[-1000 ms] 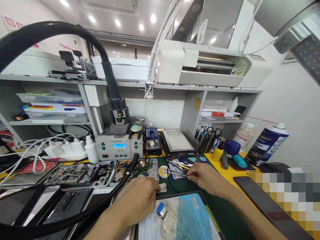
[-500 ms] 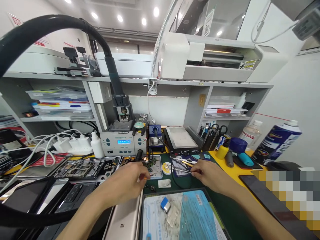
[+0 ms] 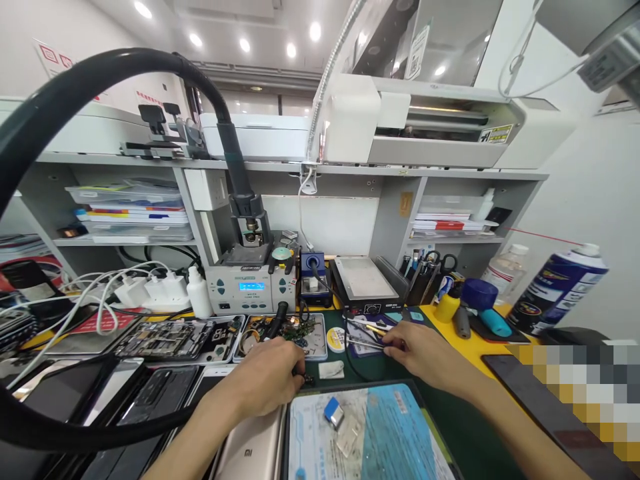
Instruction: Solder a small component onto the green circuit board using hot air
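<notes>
My left hand (image 3: 273,377) is closed, its fingers curled down over the top end of a gold phone (image 3: 250,447) with an "MI" mark. What its fingertips hold, if anything, is hidden. A small dark part (image 3: 309,380) lies right at those fingertips. Further right, my right hand (image 3: 417,350) pinches the end of slim metal tweezers (image 3: 371,345), which lie among other thin tools over a purple pad. Between my arms is a blue and white mat (image 3: 390,433), bearing a small blue and silver block (image 3: 334,412) and a clear flat piece (image 3: 349,437).
A black hose (image 3: 125,433) loops over the left side from the hot air station (image 3: 250,288). Trays of small parts (image 3: 315,340), a white scrap (image 3: 331,370) and a round tin (image 3: 336,340) lie ahead. A heating plate (image 3: 367,280) and spray can (image 3: 557,290) stand behind.
My left hand has moved slightly down and right, from beside the parts tray to the small dark part. My right hand stays at the tweezers. The view has tilted up a little.
</notes>
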